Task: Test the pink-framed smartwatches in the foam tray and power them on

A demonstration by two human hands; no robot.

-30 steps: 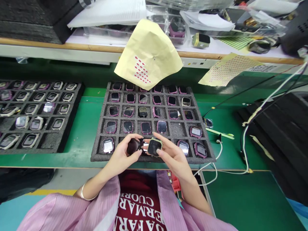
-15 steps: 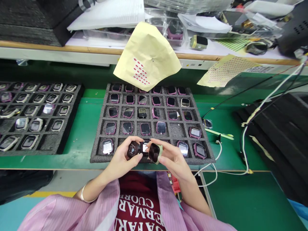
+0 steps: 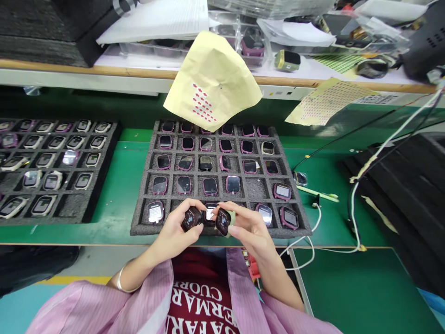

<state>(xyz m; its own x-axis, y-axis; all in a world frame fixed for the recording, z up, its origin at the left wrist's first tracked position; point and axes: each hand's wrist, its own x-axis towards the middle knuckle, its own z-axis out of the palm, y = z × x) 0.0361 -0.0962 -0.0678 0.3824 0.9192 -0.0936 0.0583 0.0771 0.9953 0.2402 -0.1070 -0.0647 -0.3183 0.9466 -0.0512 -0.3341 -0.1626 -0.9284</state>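
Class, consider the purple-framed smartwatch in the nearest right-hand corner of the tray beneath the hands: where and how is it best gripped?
Probably best to pinch the purple-framed smartwatch by opposite edges of its frame, coming from above: it lies screen up in a compartment of the dark foam tray, whose walls would likely hinder a sideways approach. Gripping there should spare the screen.

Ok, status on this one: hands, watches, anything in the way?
Left hand holding dark watch; right hand holding green-cased watch. Both screens lit. Foam tray beneath; nothing visibly blocking either hand.
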